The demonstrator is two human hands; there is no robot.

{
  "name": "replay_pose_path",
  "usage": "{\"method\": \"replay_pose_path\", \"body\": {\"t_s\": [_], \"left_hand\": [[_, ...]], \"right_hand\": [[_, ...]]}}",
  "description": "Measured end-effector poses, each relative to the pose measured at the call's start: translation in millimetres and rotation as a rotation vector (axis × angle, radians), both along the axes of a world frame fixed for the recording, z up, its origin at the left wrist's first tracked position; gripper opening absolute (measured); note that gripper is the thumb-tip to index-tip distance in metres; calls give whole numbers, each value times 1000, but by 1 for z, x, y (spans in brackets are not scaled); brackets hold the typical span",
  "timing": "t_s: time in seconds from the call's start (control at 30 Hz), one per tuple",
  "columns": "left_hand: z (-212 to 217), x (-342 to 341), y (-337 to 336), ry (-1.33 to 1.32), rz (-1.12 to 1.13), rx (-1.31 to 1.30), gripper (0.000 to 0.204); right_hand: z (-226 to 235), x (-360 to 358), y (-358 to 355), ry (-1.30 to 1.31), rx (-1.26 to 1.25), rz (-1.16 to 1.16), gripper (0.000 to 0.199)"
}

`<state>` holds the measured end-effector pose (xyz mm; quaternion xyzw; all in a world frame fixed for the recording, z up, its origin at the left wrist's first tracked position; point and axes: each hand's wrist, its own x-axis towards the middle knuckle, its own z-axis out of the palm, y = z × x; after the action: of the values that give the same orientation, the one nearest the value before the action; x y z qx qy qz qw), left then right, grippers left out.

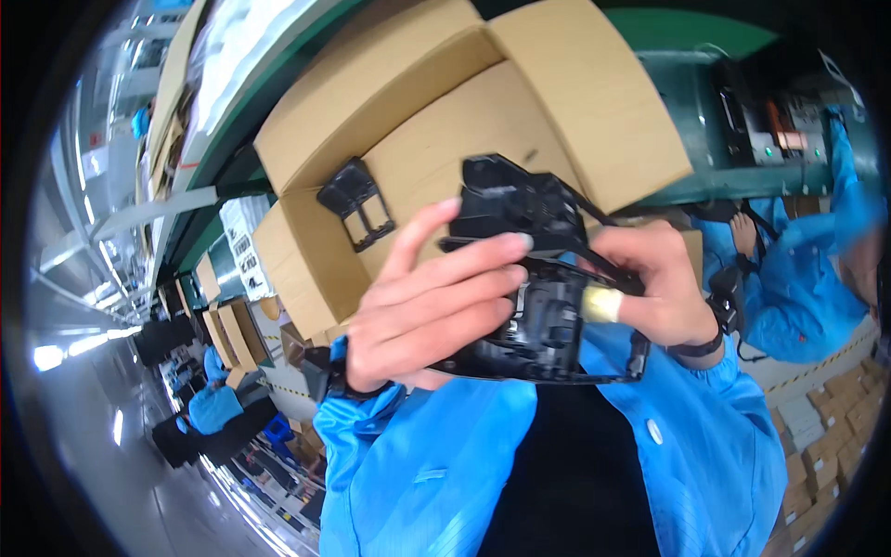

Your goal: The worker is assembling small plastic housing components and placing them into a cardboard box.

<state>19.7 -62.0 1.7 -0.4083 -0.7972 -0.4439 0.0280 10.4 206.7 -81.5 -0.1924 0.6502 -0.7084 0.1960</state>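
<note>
Between my two hands are black molded plastic housings, a bulky upper piece point(510, 202) and an open frame-like lower piece point(548, 325); whether they are joined I cannot tell. My left hand point(432, 311) lies across their left side, its fingers reaching over the upper piece and the front of the lower one. On the right side my right hand point(659, 283) grips the edge, with a yellowish wrap on its thumb point(603, 304). Both are held above the near side of an open cardboard box point(585, 102). A similar black plastic frame point(357, 204) leans in the box's left corner.
A co-worker in a blue smock point(803, 278) sits at the right by a green work line point(664, 88). Small cartons point(826, 455) are stacked at the lower right. Further left stand another open carton point(237, 334) and a distant person in blue point(215, 408).
</note>
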Motion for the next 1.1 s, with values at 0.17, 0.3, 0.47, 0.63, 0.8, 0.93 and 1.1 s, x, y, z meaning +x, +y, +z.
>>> {"method": "replay_pose_path", "body": {"t_s": [0.17, 0.3, 0.47, 0.63, 0.8, 0.93, 1.1], "left_hand": [[-14, -6, -34, -82, -70, 150, 27], [-32, -23, -74, 6, 161, 206, 22], [-66, -90, -146, -558, 606, -304, 29], [-203, -139, -227, -636, 451, -663, 37], [-244, -120, -240, -306, 567, -831, 65], [-250, -91, -222, 228, 575, -861, 56], [-148, -36, -113, -651, 705, 376, 55]], "right_hand": [[-15, 10, -36, -365, -188, 114, 18], [-29, 8, -66, -368, -174, -233, 24], [-41, 13, -60, -53, 115, -716, 20], [-27, 19, -53, 9, 206, -685, 15], [-18, 39, -57, -70, 274, -692, 11], [-22, 48, -60, -53, 284, -650, 15], [-23, 21, -72, 639, 466, -359, 27]]}}
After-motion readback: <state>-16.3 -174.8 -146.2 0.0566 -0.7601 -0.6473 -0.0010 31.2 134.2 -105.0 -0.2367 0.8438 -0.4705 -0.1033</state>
